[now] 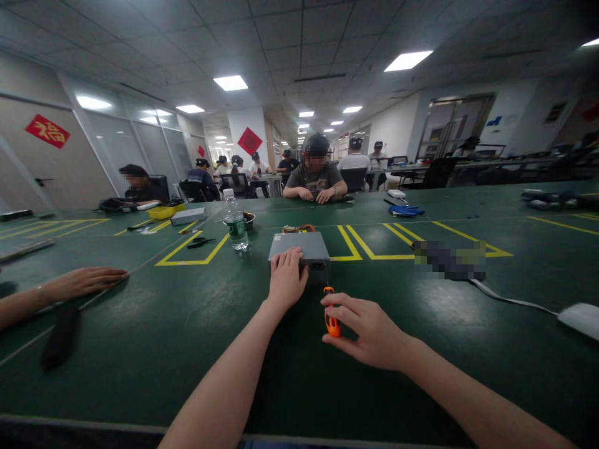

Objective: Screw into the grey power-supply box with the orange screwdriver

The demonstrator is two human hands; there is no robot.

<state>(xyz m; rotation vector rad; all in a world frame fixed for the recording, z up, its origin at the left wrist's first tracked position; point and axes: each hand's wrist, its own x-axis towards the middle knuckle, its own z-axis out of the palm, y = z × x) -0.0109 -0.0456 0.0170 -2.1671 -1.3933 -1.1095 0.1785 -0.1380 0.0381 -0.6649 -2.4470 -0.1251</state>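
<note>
A grey metal computer power supply [306, 244] sits on the green table in front of me, with coloured cables [299, 229] at its far side. My left hand [286, 274] grips its near left part, fingers over the top and thumb against the front face near the socket. Between the thumb and fingers of my right hand [365, 327] is an orange and black screwdriver [332, 321]. Its shaft points away from me, towards the near right corner of the power supply. Whether the tip sits in a screw is too small to tell.
A water bottle [236, 224] stands in front of a dark bowl [248, 219] at left. Another person's hand [96, 279] rests on the table further left. Blue gloves [405, 211] and a blurred dark object [449, 259] with a white cable lie right. A person [318, 171] sits opposite.
</note>
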